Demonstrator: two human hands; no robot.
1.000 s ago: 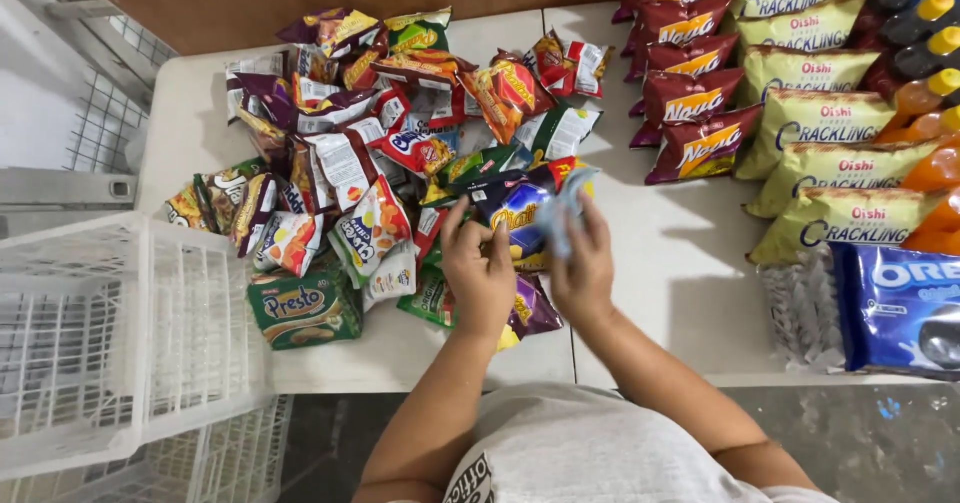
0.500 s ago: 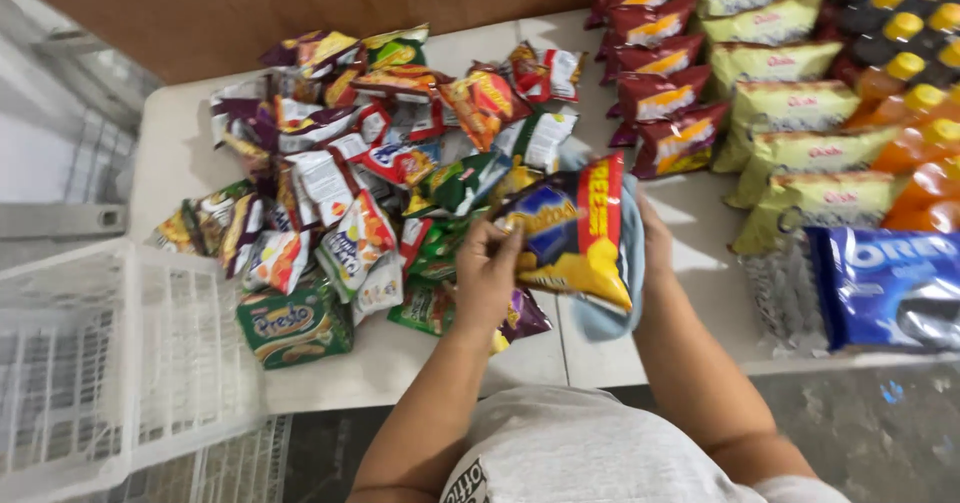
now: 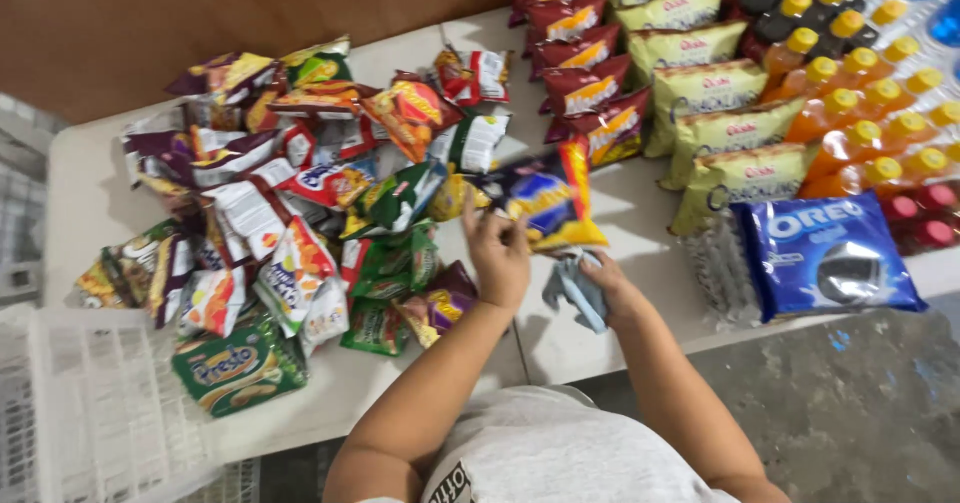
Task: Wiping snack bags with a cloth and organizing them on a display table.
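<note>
Hanging from left hand's [image 3: 500,253] grip, snack bag [image 3: 545,195] above cloth [image 3: 575,285].

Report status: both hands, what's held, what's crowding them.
Left hand grips blue-and-yellow snack bag, lifted. Right hand clutches pale blue cloth. Loose snack pile close on the left.

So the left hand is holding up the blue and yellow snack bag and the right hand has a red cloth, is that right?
Not quite. The head view shows the left hand holding the blue and yellow snack bag, but the cloth in the right hand is light blue, not red.
</note>
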